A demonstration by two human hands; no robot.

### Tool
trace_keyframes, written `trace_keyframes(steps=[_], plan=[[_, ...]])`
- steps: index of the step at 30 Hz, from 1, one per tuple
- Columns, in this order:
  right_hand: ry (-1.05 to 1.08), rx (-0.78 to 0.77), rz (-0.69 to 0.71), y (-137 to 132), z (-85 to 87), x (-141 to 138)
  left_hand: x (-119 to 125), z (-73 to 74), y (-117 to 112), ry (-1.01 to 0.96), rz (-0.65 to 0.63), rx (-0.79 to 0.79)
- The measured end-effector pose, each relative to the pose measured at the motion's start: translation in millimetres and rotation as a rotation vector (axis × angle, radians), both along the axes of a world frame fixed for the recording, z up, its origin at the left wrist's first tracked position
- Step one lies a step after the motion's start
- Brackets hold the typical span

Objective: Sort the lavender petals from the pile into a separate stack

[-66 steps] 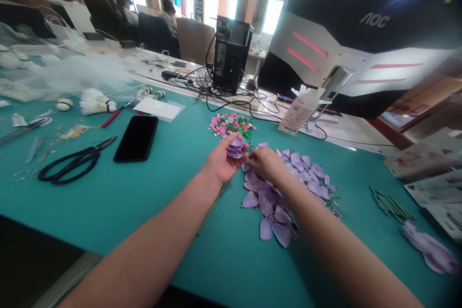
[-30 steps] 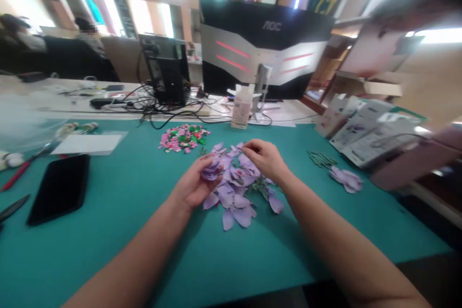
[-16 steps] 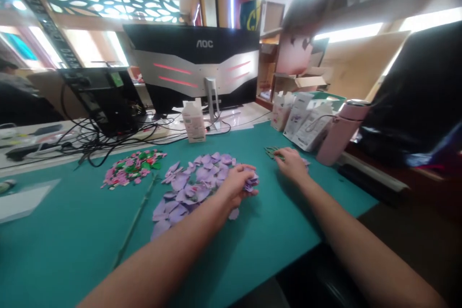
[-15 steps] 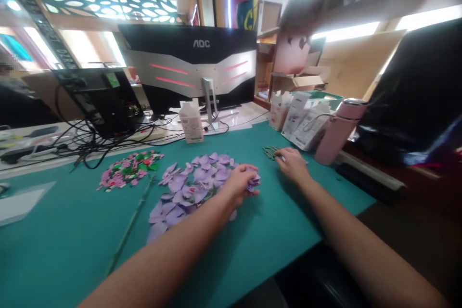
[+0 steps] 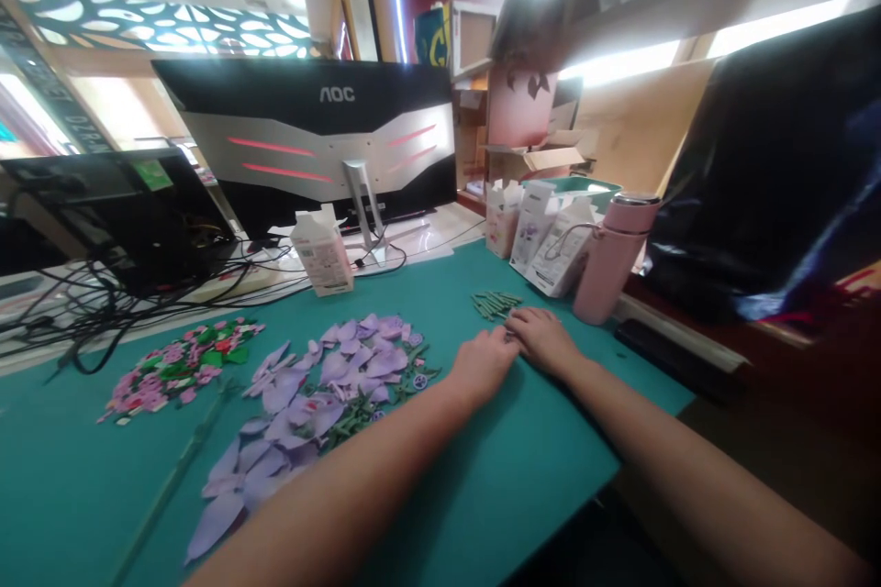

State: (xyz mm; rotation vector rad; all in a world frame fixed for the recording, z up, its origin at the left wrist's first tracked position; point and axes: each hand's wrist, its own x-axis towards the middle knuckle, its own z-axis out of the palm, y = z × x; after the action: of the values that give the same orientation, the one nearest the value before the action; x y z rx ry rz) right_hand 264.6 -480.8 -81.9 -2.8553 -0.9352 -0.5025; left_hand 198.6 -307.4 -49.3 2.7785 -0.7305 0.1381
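Head view, seated at the work area. My left hand [image 5: 484, 365] and right hand [image 5: 545, 339] rest on the teal surface [image 5: 523, 468], their fingertips meeting just below a small bundle of green sticks [image 5: 496, 303]. Both hands lie backs up with the fingers curled under; the palms are hidden, so I cannot tell whether either grips anything. To the left of my left hand lies a spread of purple petals [image 5: 323, 381], with a long green stem [image 5: 172, 477] beside it and a heap of pink and green pieces [image 5: 175, 367] beyond. A pink bottle [image 5: 609, 257] and white boxes [image 5: 543, 225] stand behind the right hand; a monitor [image 5: 323, 133] and a carton [image 5: 322, 249] stand at the back
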Motion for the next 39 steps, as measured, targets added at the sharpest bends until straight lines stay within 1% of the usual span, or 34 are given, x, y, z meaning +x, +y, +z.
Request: trace_keyframes(steps=[2,5,8,11,16,21,24,27,29,31,34,36,39], plan=[[0.03,0.021,-0.001,-6,-1.5,6,6,-3.2,-4,-0.046,-0.032,0.068],[0.044,0.016,-0.005,-18,-3.5,14,13,-7.8,-7,-0.099,-0.069,0.13],[0.033,-0.006,-0.023,-29,-5.3,21,19,-12.2,-9,-0.135,-0.094,0.153],[0.018,-0.016,-0.051,-35,-6.6,23,27,-16.0,-11,-0.161,-0.094,0.143],[-0.007,-0.026,-0.077,-37,-10.1,21,36,-18.0,-17,-0.161,-0.058,0.078],[-0.07,-0.003,-0.065,-41,-18.1,22,29,-19.5,-20,-0.108,-0.059,-0.013],[-0.082,-0.007,-0.069,-43,-21.1,24,23,-20.5,-22,-0.073,-0.057,-0.102],[-0.086,0.009,-0.077,-44,-21.0,23,23,-18.5,-24,-0.03,-0.053,-0.236],[-0.079,0.023,-0.078,-44,-19.4,22,27,-14.5,-23,0.008,-0.03,-0.353],[-0.068,0.036,-0.08,-44,-16.8,21,32,-7.3,-20,0.046,0.021,-0.485],[-0.059,0.072,-0.088,-44,-11.6,19,34,11.7,-4,0.078,0.108,-0.669],[-0.078,0.11,-0.091,-44,-7.9,18,29,30.1,16,0.074,0.15,-0.762],[-0.142,0.148,-0.09,-45,-3.5,15,6,62.1,62,0.037,0.217,-0.856]])
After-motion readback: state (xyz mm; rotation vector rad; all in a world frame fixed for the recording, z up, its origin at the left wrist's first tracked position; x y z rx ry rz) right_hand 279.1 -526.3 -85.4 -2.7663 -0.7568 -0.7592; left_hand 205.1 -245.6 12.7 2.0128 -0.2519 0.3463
